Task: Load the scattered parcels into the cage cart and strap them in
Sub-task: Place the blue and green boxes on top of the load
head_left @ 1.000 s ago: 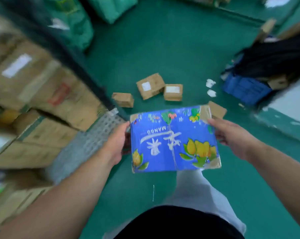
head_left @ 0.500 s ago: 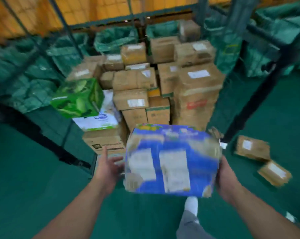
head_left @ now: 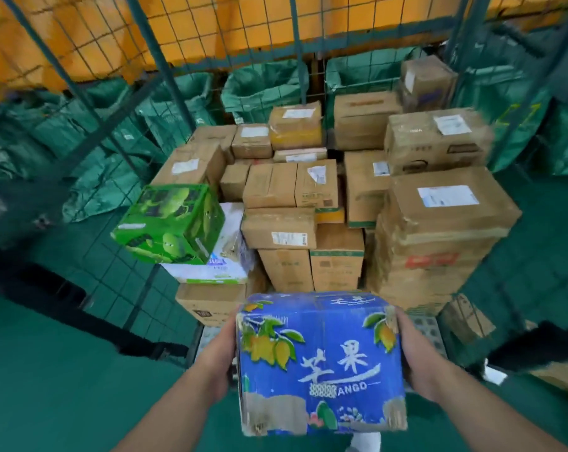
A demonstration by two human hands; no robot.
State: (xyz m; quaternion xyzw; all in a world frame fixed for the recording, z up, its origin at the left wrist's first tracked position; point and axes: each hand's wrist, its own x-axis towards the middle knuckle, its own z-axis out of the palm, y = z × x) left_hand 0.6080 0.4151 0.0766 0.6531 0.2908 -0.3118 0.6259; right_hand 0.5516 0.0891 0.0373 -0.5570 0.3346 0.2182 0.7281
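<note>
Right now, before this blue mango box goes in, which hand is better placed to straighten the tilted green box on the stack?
Left. The left hand holds the blue mango box on its left side, below the green box. The right hand would likely have to reach across the load.

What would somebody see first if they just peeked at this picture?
The bright blue mango box jumps out first, held up front between the left hand and the right hand. Next comes the shiny green box, sitting on a white carton at the left of the pile. Behind them, brown cardboard parcels are stacked high inside the wire cage cart.
</note>
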